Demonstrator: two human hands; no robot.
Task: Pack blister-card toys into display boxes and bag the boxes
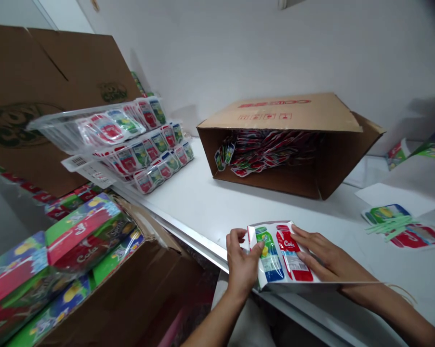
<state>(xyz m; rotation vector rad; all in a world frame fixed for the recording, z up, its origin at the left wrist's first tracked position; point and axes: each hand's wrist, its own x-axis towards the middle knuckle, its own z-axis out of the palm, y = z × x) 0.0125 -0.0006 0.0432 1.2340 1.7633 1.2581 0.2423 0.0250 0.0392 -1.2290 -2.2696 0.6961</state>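
A small white carton (pixel 261 270) rests at the table's front edge, tilted towards me. Its face shows a green-and-blue lemon can shape (pixel 271 258) beside a red Cola can shape (pixel 288 246); whether these are loose packets or print, I cannot tell. My left hand (pixel 242 262) is closed round the carton's left edge, thumb in front. From the right, my right hand (pixel 320 255) holds its other side, fingers over the red can shape and thumb hidden. A pale flap edge crosses below my right wrist.
Behind, a brown box (pixel 275 115) lies on its side, full of can-shaped packets (pixel 264 149). Clear trays of packets (pixel 152 152) are stacked at left. An open carton of printed boxes (pixel 83 226) stands lower left. Can-shaped pieces with pale green sticks (pixel 394 224) lie right.
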